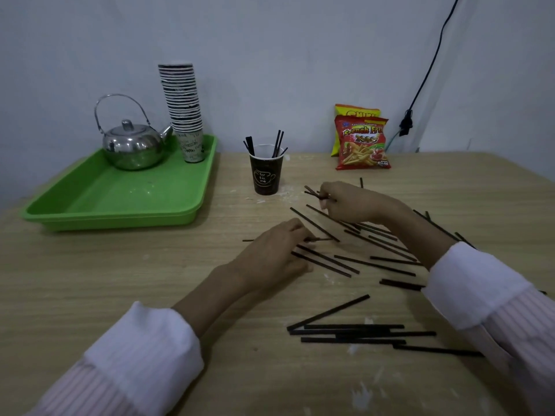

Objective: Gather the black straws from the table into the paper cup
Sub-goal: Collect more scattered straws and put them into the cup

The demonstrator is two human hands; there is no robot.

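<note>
A dark paper cup (265, 176) stands upright at the table's middle back with several black straws (277, 144) sticking out of it. Many black straws lie scattered on the wooden table, one group (372, 244) between my hands and another group (360, 333) nearer the front. My right hand (348, 202) is right of the cup, its fingers pinched on a few straws (313, 193) held just above the table. My left hand (276, 250) rests lower on the table, fingertips closed on a single straw (318, 239) that lies flat.
A green tray (120, 193) at the back left holds a steel teapot (133, 145) and a tall stack of paper cups (184, 112). Two snack bags (362, 142) lean on the wall at the back right. A black cable (426, 73) hangs down the wall.
</note>
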